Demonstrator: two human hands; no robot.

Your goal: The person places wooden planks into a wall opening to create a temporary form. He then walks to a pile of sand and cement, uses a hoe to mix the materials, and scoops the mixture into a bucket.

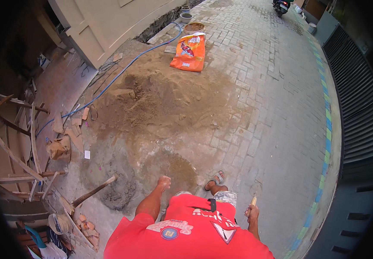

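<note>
My right hand (252, 212) grips a trowel (254, 199) by its pale handle, its thin grey blade pointing forward over the paving. My left hand (164, 182) hangs over a damp sandy patch (173, 168), fingers curled; whether anything small is in them I cannot make out. To its left, a wooden tool handle (96, 188) slants out of a pile of wet grey mortar (119, 196), its head hidden. In front spreads a heap of brown sand (152, 99), with an orange printed bag (187, 56) beyond it.
A blue hose (132, 63) runs along the left past broken bricks (76, 126) and wooden frames (35, 142). A person (39, 241) is at lower left. Buckets (194, 27) stand beside a trench (156, 30). A scooter (281, 6) is up the lane; a dark gate (354, 90) lines the right.
</note>
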